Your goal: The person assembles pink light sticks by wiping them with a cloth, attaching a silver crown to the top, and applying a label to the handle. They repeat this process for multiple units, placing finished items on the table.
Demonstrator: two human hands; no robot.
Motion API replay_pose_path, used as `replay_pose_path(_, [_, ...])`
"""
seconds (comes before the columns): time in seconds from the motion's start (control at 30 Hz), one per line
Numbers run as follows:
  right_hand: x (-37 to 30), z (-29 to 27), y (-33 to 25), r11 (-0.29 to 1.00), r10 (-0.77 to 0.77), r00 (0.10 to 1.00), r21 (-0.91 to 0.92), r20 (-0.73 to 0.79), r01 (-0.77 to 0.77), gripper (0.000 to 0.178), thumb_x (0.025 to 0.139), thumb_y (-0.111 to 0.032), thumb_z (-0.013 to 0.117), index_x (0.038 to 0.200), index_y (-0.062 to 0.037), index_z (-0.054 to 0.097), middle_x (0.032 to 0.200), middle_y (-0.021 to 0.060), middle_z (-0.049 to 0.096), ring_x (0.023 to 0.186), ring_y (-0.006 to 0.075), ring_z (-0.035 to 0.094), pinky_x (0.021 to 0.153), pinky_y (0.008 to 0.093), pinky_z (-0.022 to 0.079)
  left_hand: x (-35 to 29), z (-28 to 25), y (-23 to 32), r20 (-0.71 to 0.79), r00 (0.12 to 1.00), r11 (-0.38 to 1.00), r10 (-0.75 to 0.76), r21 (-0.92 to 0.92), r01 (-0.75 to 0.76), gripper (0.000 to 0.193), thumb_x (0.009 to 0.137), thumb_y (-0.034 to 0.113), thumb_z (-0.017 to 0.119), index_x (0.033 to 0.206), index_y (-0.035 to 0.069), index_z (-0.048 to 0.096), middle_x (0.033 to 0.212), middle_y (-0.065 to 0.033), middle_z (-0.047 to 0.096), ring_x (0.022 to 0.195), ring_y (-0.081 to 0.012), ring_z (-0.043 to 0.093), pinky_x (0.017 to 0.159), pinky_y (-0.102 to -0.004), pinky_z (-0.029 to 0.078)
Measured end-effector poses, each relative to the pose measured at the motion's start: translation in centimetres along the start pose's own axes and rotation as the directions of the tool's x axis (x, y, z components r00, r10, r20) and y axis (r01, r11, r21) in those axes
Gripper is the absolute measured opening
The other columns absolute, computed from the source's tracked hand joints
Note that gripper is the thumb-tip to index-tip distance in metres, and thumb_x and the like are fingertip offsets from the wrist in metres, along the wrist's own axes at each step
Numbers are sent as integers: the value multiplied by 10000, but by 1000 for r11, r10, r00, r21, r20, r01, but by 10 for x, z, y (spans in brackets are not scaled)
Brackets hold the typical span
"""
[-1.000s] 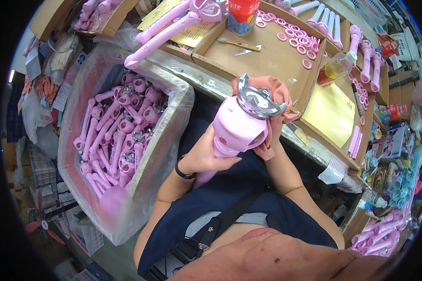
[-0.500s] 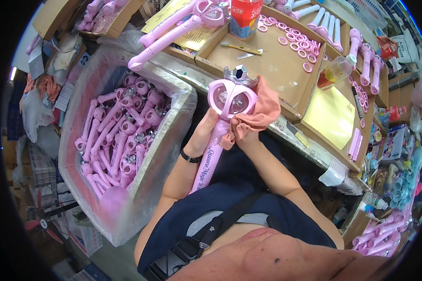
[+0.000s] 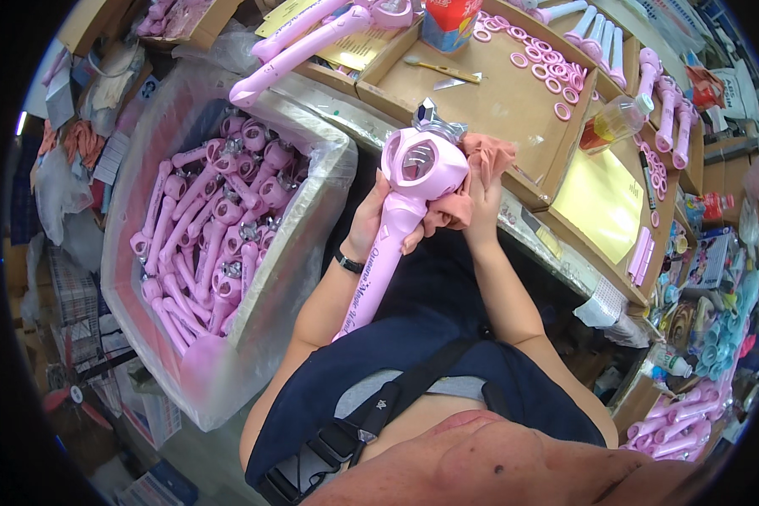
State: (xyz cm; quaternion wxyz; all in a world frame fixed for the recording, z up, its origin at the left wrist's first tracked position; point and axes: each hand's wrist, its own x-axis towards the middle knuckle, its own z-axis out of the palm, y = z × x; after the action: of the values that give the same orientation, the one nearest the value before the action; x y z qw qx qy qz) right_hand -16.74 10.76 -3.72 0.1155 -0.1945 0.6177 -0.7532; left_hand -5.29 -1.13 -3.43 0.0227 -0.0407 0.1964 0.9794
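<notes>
A pink toy wand (image 3: 394,221) with a round openwork head and a silver crown with a dark gem slants up in front of my chest. My left hand (image 3: 369,221) is wrapped around its shaft just below the head, fingertips showing on the near side. My right hand (image 3: 481,205) holds a salmon-coloured cloth (image 3: 487,156) against the right side of the wand's head. Part of the cloth bunches under the head, between it and my right palm. The wand's lower end reaches my dark blue top.
To the left stands a plastic-lined bin (image 3: 333,181) heaped with pink wands. Ahead, a cardboard tray (image 3: 481,114) holds pink rings, a brush and a blade. A bottle (image 3: 613,124), a yellow sheet (image 3: 599,202) and more wand parts lie to the right.
The wand has turned about its length, its head now showing one opening from the side. My right hand with the cloth has shifted up and right along the head.
</notes>
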Motion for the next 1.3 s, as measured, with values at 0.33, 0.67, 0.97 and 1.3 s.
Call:
replay_pose_path(0.33, [80, -75, -50, 775, -335, 939, -588, -74, 230, 292, 846, -205, 627, 1040, 0, 554, 981, 159, 592, 913, 275, 599, 787, 331, 462, 3, 3, 25, -66, 998, 987, 8, 161, 3, 601, 966, 548, 270, 1277, 58, 423, 928, -208, 586, 526, -210, 578, 413, -278, 489])
replay_pose_path(0.67, [-24, -133, -58, 532, -214, 976, -834, 36, 148, 81, 814, -87, 671, 849, -14, 670, 736, 93, 640, 641, 235, 614, 601, 314, 492, 7, 44, 38, 146, 947, 806, -286, -497, 320, 656, 949, 499, 419, 1360, 0, 308, 1195, -250, 524, 783, -233, 607, 618, -345, 580])
replay_pose_path(0.97, [-70, -168, -28, 65, -224, 891, -906, 396, 419, 359, 691, -211, 763, 997, -57, 657, 915, 61, 633, 851, 254, 593, 757, 373, 453, 8, 67, -3, 93, 939, 619, -331, -730, 290, 662, 933, 480, 484, 1372, 28, 280, 1234, -239, 459, 776, -193, 532, 593, -300, 527])
replay_pose_path(1.3, [-24, -148, -63, 610, -465, 848, -603, 253, 514, 183, 778, 41, 637, 938, -40, 604, 763, 92, 596, 644, 188, 602, 604, 279, 487, 16, 65, -20, -20, 914, 636, -406, -725, 266, 567, 935, 466, 482, 1308, 58, 357, 1107, -191, 535, 781, -201, 558, 585, -286, 518])
